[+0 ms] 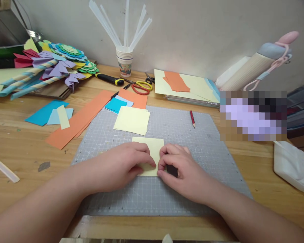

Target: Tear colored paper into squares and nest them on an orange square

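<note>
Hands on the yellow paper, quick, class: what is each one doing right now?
Left hand: fingers curled, pressing down on the pale yellow paper square on the cutting mat.
Right hand: fingers bent, pinching the same square's right edge.

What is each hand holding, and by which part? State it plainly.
Both the left hand and right hand press the pale yellow paper square flat on the cutting mat, fingertips on its near edge.

The pale yellow sheet (152, 148) is matt paper, lying on a grey cutting mat (207, 152) with a dull, scuffed, rubbery-looking face. The table (20, 148) is pale wood, smooth with visible grain. The scissors (141, 87) have glossy plastic handles; the pencil (192, 118) looks lacquered
</note>
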Demonstrator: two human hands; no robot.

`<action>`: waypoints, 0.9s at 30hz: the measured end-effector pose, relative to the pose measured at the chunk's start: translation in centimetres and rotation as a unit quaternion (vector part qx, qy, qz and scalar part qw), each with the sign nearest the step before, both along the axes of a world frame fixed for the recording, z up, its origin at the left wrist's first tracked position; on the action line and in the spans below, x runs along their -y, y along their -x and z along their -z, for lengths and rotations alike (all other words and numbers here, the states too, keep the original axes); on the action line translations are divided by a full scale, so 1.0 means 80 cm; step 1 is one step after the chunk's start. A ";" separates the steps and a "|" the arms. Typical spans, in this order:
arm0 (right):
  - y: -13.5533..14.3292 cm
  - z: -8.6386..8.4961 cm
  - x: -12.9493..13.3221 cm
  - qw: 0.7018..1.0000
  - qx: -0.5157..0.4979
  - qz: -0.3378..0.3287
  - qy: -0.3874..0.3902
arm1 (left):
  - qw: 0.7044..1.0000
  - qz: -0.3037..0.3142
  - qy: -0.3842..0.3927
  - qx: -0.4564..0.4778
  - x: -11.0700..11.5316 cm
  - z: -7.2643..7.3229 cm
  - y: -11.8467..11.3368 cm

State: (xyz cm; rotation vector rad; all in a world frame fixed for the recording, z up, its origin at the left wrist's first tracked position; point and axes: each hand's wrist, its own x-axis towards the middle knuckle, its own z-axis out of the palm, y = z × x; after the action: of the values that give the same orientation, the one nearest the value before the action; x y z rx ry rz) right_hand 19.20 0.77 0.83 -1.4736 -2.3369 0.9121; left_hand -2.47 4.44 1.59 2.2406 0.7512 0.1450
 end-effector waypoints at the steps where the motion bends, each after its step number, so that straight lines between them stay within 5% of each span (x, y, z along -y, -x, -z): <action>1: 0.001 0.001 0.000 1.000 0.004 0.002 -0.002 | 1.000 0.001 0.001 0.000 0.000 0.000 0.000; 15: 0.002 0.004 -0.001 1.000 0.011 0.014 0.001 | 1.000 0.004 0.016 -0.005 -0.001 -0.006 0.001; 27: -0.002 0.003 0.009 0.999 -0.001 0.011 -0.049 | 1.000 -0.015 -0.003 -0.018 0.004 0.007 0.000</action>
State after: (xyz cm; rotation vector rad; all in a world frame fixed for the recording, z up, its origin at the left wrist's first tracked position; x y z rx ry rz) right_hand 19.37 0.06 0.62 -1.4570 -2.3236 0.7804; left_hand -2.43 4.11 1.01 2.2436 0.8036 0.1221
